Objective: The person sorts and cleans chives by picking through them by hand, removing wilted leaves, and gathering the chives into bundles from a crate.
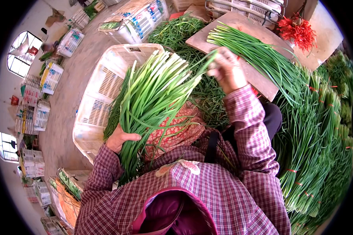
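My left hand (pixel 121 140) is wrapped round the lower, leafy part of a thick bunch of garlic chives (pixel 155 92), its pale stem ends fanned up and away from me. The bunch lies over my lap and the near side of a white plastic crate (pixel 91 107). My right hand (pixel 226 70), slightly blurred, is up to the right of the stem ends with its fingers pinched on a few green chive strands (pixel 205 64). Beyond it, more chives (pixel 243 43) are spread on a brown board (pixel 261 80).
Chive bundles with red ties (pixel 310 156) are heaped along my right. Loose chive leaves (pixel 210 100) cover the floor before me. A cluster of red ties (pixel 297 32) hangs at the upper right. Another crate (pixel 141 23) stands ahead, and several stacked crates (pixel 41 113) line the left wall.
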`<state>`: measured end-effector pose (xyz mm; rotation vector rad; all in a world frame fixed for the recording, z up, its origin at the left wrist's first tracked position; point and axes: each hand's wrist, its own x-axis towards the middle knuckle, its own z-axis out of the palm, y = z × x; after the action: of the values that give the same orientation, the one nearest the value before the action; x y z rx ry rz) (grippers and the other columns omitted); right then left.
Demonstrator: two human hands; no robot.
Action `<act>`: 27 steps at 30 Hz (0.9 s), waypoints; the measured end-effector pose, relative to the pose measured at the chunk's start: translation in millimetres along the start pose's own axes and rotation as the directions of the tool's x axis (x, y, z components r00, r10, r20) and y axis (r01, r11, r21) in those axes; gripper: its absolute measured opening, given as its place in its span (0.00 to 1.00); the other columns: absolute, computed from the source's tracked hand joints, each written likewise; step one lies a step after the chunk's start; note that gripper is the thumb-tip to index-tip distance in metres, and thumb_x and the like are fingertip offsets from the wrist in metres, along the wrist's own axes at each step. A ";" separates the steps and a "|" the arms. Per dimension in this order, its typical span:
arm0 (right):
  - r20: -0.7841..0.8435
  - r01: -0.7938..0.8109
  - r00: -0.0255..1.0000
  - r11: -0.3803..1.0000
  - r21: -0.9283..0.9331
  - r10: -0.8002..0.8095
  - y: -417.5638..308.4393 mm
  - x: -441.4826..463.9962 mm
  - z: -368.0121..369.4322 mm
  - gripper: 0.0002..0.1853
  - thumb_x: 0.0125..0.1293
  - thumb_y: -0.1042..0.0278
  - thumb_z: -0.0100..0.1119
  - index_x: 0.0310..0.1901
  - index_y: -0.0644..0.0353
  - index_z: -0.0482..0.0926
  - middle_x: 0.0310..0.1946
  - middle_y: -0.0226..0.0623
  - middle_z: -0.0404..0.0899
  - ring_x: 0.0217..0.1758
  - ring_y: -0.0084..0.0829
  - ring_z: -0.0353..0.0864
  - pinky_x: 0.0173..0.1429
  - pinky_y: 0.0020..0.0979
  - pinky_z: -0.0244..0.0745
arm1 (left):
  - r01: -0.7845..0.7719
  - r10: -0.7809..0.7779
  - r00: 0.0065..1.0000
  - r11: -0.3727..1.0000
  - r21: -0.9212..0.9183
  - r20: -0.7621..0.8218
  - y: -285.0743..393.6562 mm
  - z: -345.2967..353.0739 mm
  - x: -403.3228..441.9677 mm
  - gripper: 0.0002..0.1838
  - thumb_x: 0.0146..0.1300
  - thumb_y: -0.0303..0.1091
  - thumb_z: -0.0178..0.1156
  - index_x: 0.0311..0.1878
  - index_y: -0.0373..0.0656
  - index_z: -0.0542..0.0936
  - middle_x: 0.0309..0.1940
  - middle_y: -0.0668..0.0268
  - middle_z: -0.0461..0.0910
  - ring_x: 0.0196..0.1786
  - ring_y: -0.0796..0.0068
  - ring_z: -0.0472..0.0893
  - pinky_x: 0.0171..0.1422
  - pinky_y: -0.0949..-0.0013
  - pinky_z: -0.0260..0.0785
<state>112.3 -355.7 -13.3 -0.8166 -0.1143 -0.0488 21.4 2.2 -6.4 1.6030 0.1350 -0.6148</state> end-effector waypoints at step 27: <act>0.295 -0.440 0.568 0.586 -0.681 0.769 112.4 -127.5 1.2 0.40 0.67 0.36 0.46 0.71 0.57 0.56 0.64 0.40 0.68 0.57 0.31 0.72 0.50 0.30 0.73 | 0.097 -0.086 0.995 0.960 -0.262 0.051 1.7 -12.3 -2.4 0.34 0.45 0.25 0.59 0.60 0.30 0.67 0.45 0.49 0.79 0.37 0.64 0.83 0.40 0.65 0.81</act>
<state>-4.5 -278.0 -109.3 -1.3985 -0.3800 0.9328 23.8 14.3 -3.7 1.3311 0.2529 -0.6703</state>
